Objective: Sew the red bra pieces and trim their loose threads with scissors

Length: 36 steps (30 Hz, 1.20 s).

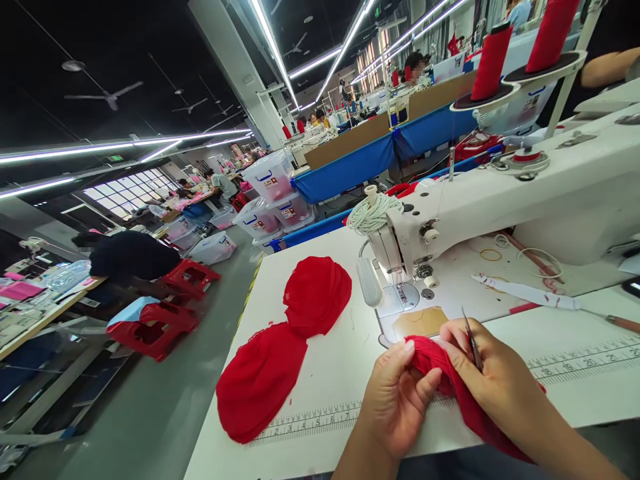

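Note:
My left hand (397,397) is closed on a piece of red fabric (463,397) at the front of the white sewing table (330,373). My right hand (493,377) pinches the same red fabric and also holds small thread snips (471,340) pointing up between its fingers. Both hands sit just in front of the white sewing machine (500,200), close to its needle plate (405,299). A pile of red fabric cups (285,340) lies on the table to the left of my hands.
A ruler strip (310,421) runs along the table front. Red thread cones (493,60) stand on the machine's rack, and a white cord spool (373,210) sits at its head. Red stools (155,323), plastic bins (273,177) and other workers fill the aisle at left.

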Each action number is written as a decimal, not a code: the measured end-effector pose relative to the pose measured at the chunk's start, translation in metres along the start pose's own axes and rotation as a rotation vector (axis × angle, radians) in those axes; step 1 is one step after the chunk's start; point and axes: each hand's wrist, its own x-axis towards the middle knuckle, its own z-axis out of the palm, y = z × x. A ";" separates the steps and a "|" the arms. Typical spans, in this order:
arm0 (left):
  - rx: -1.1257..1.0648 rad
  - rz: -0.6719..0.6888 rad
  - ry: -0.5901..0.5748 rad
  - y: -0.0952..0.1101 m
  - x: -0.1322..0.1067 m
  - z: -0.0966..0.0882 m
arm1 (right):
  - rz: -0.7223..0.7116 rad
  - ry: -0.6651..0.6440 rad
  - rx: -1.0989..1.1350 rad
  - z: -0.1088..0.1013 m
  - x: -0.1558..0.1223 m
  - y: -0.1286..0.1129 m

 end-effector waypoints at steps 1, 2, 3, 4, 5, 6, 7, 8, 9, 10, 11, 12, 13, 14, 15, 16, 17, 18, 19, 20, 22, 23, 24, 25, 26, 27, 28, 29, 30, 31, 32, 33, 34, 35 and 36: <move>0.001 0.027 -0.001 -0.001 0.000 0.001 | -0.055 0.053 -0.037 -0.001 -0.002 0.001; 0.003 0.053 -0.011 -0.003 0.000 0.002 | -0.124 0.113 -0.064 -0.002 -0.004 0.002; 0.006 0.070 -0.024 -0.003 -0.001 0.003 | -0.197 0.166 -0.076 -0.003 -0.006 0.002; 0.010 0.075 -0.034 -0.004 -0.001 0.004 | -0.269 0.194 -0.074 -0.003 -0.007 0.003; 0.012 0.074 -0.034 -0.005 -0.001 0.005 | -0.333 0.190 -0.063 -0.004 -0.008 0.003; 0.015 0.074 -0.029 -0.005 -0.001 0.006 | -0.386 0.162 -0.055 -0.004 -0.009 0.004; 0.016 0.078 -0.022 -0.006 -0.002 0.007 | -0.427 0.125 -0.058 -0.003 -0.010 0.005; 0.017 0.085 -0.016 -0.007 -0.002 0.008 | -0.465 0.100 -0.069 -0.003 -0.010 0.006; 0.017 0.095 -0.013 -0.008 -0.003 0.009 | -0.503 0.084 -0.086 -0.002 -0.010 0.007; 0.021 0.105 -0.015 -0.009 -0.004 0.010 | -0.541 0.080 -0.100 -0.001 -0.010 0.008; 0.031 0.114 -0.023 -0.010 -0.004 0.011 | -0.571 0.083 -0.110 0.000 -0.010 0.009; 0.048 0.118 -0.029 -0.011 -0.005 0.012 | -0.594 0.090 -0.112 0.001 -0.010 0.010; 0.063 0.113 -0.024 -0.011 -0.005 0.013 | -0.613 0.093 -0.113 0.001 -0.010 0.011; 0.068 0.101 -0.005 -0.012 -0.005 0.014 | -0.636 0.095 -0.115 0.002 -0.011 0.011; 0.056 0.085 0.029 -0.012 -0.005 0.015 | -0.658 0.092 -0.116 0.002 -0.011 0.012; 0.032 0.062 0.067 -0.012 -0.005 0.015 | -0.682 0.088 -0.120 0.002 -0.011 0.012; 0.001 0.040 0.101 -0.011 -0.005 0.016 | -0.703 0.079 -0.126 0.002 -0.012 0.011; -0.028 0.018 0.122 -0.011 -0.005 0.016 | -0.720 0.071 -0.134 0.002 -0.012 0.011; -0.053 0.003 0.128 -0.011 -0.005 0.017 | -0.723 0.066 -0.144 0.001 -0.012 0.010; -0.070 -0.008 0.122 -0.011 -0.005 0.017 | -0.714 0.066 -0.154 0.001 -0.013 0.010; -0.091 -0.012 0.098 -0.011 -0.004 0.017 | -0.683 0.065 -0.170 0.001 -0.013 0.011; -0.100 -0.006 0.085 -0.012 -0.004 0.017 | -0.668 0.061 -0.169 0.001 -0.014 0.011; -0.108 0.001 0.070 -0.013 -0.004 0.017 | -0.657 0.056 -0.163 0.002 -0.014 0.012; -0.114 0.013 0.052 -0.015 -0.004 0.016 | -0.650 0.055 -0.156 0.002 -0.015 0.013; -0.116 0.025 0.033 -0.016 -0.004 0.015 | -0.640 0.062 -0.150 0.003 -0.017 0.014; -0.111 0.039 0.007 -0.017 -0.004 0.014 | -0.625 0.061 -0.143 0.003 -0.018 0.015; -0.100 0.056 -0.020 -0.019 -0.004 0.013 | -0.591 0.050 -0.131 0.003 -0.019 0.016; -0.084 0.075 -0.049 -0.020 -0.004 0.012 | -0.539 0.042 -0.111 0.003 -0.020 0.015; -0.067 0.090 -0.077 -0.021 -0.004 0.010 | -0.473 0.023 -0.083 0.003 -0.021 0.015; -0.054 0.100 -0.102 -0.022 -0.004 0.009 | -0.407 0.005 -0.045 0.003 -0.021 0.013; -0.051 0.105 -0.118 -0.022 -0.005 0.009 | -0.352 -0.007 -0.006 0.003 -0.021 0.011; -0.059 0.107 -0.122 -0.022 -0.005 0.008 | -0.316 0.000 0.025 0.002 -0.021 0.009; -0.070 0.105 -0.121 -0.023 -0.006 0.008 | -0.293 0.019 0.035 0.002 -0.020 0.008; -0.080 0.104 -0.116 -0.023 -0.006 0.009 | -0.284 0.041 0.028 0.003 -0.020 0.006; -0.084 0.106 -0.113 -0.023 -0.007 0.009 | -0.275 0.073 0.004 0.004 -0.020 0.006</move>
